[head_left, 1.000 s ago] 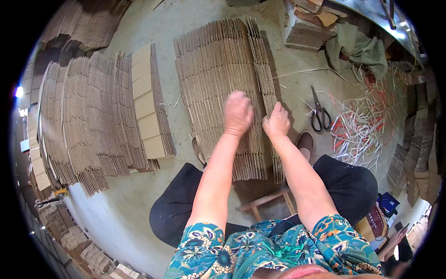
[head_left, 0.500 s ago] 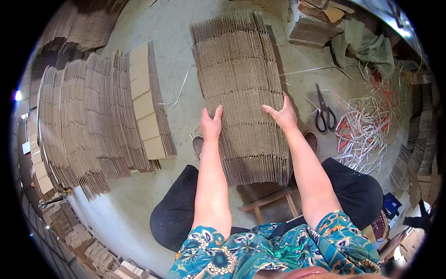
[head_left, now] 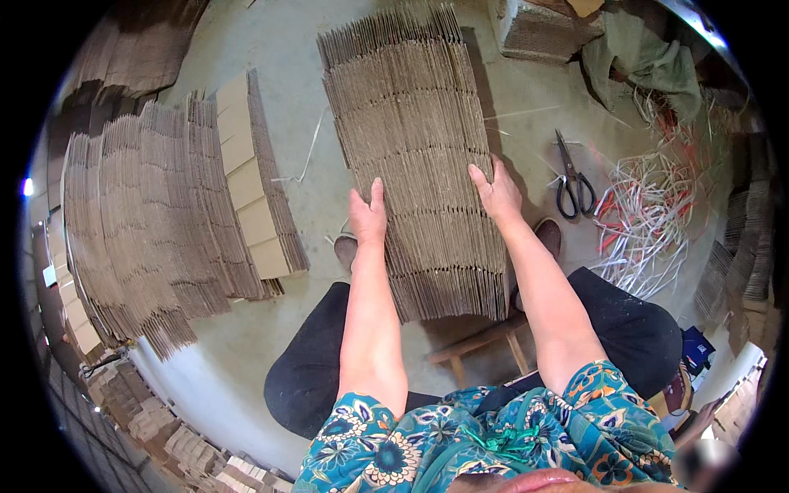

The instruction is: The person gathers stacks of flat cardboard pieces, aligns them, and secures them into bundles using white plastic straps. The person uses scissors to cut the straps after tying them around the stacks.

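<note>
A long stack of corrugated cardboard pieces (head_left: 419, 164), packed on edge, lies in front of me between my knees. Its near end reaches over a small wooden stool (head_left: 477, 345). My left hand (head_left: 368, 215) presses against the left side, thumb pointing away from me along the edge. On the opposite side my right hand (head_left: 498, 193) grips the edge, its thumb over the top and most fingers hidden down the side. Together the hands hold the stack from both sides.
Several more cardboard stacks (head_left: 156, 214) stand on the left, with flat tan pieces (head_left: 251, 189) at their right end. Black-handled scissors (head_left: 573, 181) lie on the floor to the right, beside a tangle of white and red strapping (head_left: 645, 222). A green cloth sack (head_left: 637, 62) lies farther back.
The whole view has shifted slightly, so the stack appears higher and farther left. My right thumb has drawn closer to the stack's right edge. Both hands stay at its sides.
</note>
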Demonstrator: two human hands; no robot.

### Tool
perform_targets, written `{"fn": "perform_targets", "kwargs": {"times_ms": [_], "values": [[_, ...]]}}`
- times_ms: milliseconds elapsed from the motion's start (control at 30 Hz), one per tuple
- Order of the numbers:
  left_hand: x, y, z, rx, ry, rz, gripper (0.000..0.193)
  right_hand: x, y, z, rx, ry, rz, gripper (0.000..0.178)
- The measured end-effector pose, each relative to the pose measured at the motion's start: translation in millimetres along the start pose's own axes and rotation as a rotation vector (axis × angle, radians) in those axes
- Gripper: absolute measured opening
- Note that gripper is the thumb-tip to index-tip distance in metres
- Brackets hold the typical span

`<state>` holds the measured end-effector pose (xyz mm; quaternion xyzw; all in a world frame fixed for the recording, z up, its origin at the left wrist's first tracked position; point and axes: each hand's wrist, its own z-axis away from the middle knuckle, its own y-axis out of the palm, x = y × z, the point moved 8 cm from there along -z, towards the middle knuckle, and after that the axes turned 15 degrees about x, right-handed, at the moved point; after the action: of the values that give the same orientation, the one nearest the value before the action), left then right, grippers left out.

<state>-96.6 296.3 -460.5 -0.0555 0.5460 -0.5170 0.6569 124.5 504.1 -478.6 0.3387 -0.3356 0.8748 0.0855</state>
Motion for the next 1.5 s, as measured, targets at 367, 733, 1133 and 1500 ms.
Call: {"fn": "perform_targets", "kwargs": {"times_ms": [367, 733, 1133, 1500], "values": [[-148.1, 60.6, 23.0, 0.027, 0.651, -0.550, 0.069, 1.0, -4.6, -3.8, -0.017, -0.056, -0.048, 0.072], [-171.6, 130.0, 36.3, 0.257, 0.697, -0.682, 0.077, -104.5, -37.8, -106.5, -0.290, 0.110, -0.952, 0.040], [-176.0, 129.9, 35.6, 0.221, 0.710, -0.667, 0.073, -85.9, 9.3, -103.1, 0.514, -0.217, 0.845, 0.017], [-178.9, 131.4, 37.9, 0.243, 0.703, -0.658, 0.072, -32.4, -77.6, -141.2, -0.065, -0.355, 0.649, 0.027]]}}
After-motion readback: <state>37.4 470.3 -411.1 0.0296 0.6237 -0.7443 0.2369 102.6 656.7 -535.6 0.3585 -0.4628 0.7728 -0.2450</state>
